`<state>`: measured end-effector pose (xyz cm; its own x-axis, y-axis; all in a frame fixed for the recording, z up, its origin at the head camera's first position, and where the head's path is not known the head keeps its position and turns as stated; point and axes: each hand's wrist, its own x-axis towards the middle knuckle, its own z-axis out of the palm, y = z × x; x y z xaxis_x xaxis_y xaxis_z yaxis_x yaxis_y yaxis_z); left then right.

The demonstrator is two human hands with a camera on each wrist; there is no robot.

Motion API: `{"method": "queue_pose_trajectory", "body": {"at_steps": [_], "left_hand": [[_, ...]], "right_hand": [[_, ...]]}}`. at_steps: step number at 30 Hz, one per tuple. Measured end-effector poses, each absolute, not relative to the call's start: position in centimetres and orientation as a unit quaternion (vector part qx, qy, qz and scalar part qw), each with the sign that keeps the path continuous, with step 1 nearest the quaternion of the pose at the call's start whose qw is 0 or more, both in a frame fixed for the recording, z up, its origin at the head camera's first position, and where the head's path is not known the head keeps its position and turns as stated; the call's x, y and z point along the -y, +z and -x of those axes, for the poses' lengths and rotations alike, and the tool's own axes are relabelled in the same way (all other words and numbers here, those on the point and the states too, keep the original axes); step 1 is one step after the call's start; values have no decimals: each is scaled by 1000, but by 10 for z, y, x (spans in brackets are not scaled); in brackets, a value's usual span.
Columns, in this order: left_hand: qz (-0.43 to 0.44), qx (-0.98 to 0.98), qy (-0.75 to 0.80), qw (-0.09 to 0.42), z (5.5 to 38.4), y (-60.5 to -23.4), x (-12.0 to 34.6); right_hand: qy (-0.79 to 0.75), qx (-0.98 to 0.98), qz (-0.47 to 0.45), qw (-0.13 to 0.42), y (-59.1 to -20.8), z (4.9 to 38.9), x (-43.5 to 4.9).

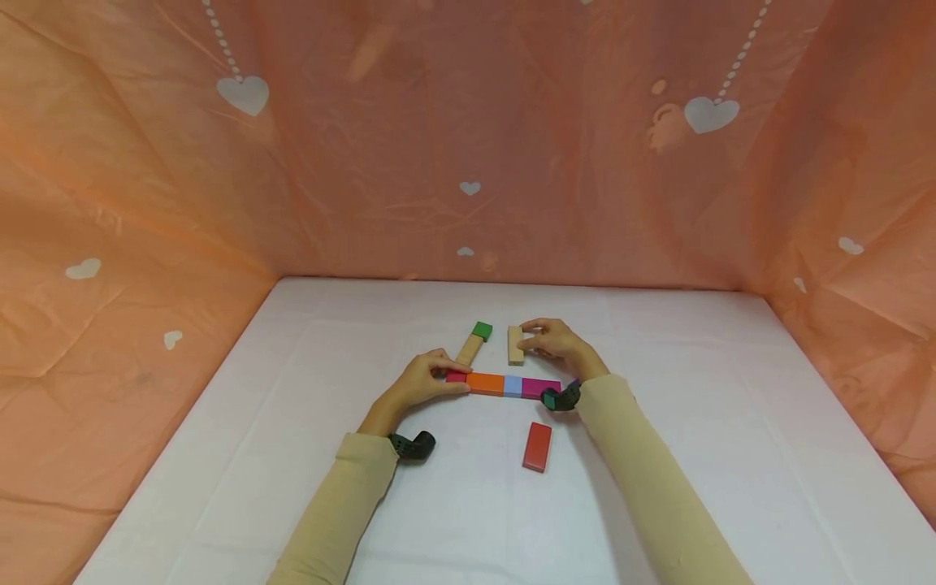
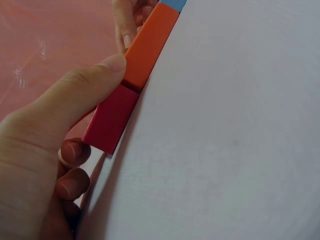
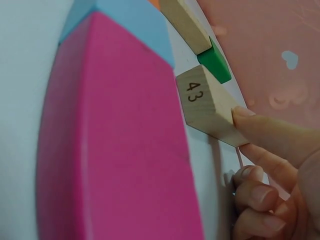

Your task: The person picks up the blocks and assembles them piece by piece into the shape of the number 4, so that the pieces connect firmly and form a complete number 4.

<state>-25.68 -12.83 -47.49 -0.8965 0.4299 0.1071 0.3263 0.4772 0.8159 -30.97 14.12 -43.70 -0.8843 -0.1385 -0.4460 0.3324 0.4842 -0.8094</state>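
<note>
My left hand (image 1: 422, 380) pinches a crimson block (image 2: 112, 119) at the left end of a row. Its thumb tip also lies at the edge of the orange block (image 2: 151, 47). Beyond the orange block the row goes on with a light blue block (image 1: 513, 386) and a magenta block (image 1: 536, 388). Just behind the row, my right hand (image 1: 553, 339) holds a plain wooden block (image 3: 212, 102) between thumb and fingers. The number 43 shows on that block's near end in the right wrist view.
Behind the row's left part, another plain wooden block (image 1: 470, 350) slants away, with a green block (image 1: 482, 330) at its far end. A red block (image 1: 537, 447) lies in front of the row on the white table (image 1: 292, 487). Orange sheeting (image 1: 366, 203) hangs around the table.
</note>
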Motion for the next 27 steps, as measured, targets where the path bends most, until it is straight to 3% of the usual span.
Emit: {"method": "queue_pose_trajectory", "body": {"at_steps": [27], "left_hand": [[-218, -859, 459, 58, 257, -475, 128]], "right_hand": [[-486, -845, -32, 222, -442, 306, -143]]}}
